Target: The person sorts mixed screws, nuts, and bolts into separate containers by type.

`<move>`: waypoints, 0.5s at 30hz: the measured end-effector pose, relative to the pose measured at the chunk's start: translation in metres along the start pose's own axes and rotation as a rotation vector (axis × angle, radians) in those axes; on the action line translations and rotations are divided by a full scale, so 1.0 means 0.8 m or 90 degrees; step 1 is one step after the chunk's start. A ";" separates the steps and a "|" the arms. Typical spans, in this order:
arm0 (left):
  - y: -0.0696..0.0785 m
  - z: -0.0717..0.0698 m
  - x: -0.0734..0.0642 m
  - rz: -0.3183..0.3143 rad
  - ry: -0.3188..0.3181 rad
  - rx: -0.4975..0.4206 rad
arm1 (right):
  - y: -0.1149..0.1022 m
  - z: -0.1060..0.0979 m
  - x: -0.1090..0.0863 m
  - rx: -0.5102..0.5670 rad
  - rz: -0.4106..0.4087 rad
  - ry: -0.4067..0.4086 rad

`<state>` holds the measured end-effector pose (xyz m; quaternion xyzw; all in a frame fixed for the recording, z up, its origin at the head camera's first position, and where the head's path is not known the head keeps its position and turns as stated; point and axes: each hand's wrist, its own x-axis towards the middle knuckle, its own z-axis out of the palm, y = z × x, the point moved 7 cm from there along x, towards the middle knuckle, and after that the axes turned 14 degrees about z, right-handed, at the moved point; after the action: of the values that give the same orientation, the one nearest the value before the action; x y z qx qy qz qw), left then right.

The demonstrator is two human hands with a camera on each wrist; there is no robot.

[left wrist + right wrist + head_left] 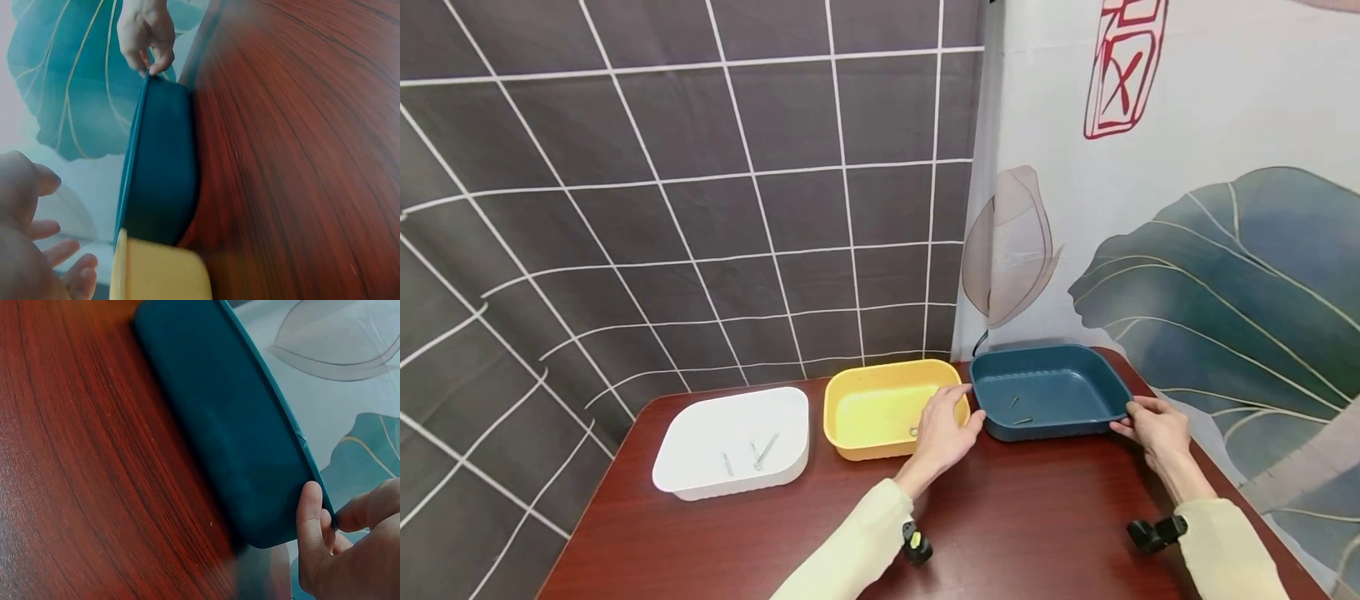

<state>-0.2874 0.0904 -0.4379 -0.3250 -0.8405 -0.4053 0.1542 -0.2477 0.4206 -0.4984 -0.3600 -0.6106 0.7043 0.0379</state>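
My right hand (pixel 1161 429) pinches the rim of a dark blue plastic tray (pixel 1048 392) at its front right corner. The right wrist view shows the thumb and fingers on either side of that rim (pixel 303 440). Two small screw-like pieces (pixel 1024 421) lie inside this tray. Over the right end of a yellow tray (pixel 868 417), my left hand (pixel 942 429) reaches toward the blue tray's left side. Its fingers look spread and loosely bent in the left wrist view, holding nothing visible. A small metal piece (pixel 913 431) sits in the yellow tray, partly beside the hand.
A white tray (pixel 700 433) stands at the left with several thin metal screws or bolts (pixel 766 450) in it. All the trays rest on a reddish-brown wooden table (pixel 1000 517). Behind it hang a dark grid-patterned cloth (pixel 790 208) and a pale leaf-printed cloth (pixel 1217 250).
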 end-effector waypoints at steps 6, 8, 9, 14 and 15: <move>-0.009 -0.044 -0.018 0.023 0.055 0.006 | -0.003 -0.013 0.006 -0.007 -0.005 0.004; -0.014 -0.056 -0.025 0.022 0.073 0.010 | -0.004 -0.018 0.007 -0.027 -0.005 0.013; -0.018 -0.061 -0.029 0.021 0.079 0.013 | -0.005 -0.021 0.008 -0.041 -0.004 0.021; -0.033 -0.081 -0.044 0.015 0.100 0.024 | -0.011 -0.036 0.011 -0.126 -0.005 0.063; -0.036 -0.084 -0.047 0.013 0.104 0.030 | -0.013 -0.038 0.010 -0.147 -0.008 0.075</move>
<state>-0.2796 0.0086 -0.4321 -0.2956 -0.8311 -0.4089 0.2340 -0.2404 0.4525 -0.4929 -0.3992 -0.6866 0.6065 0.0364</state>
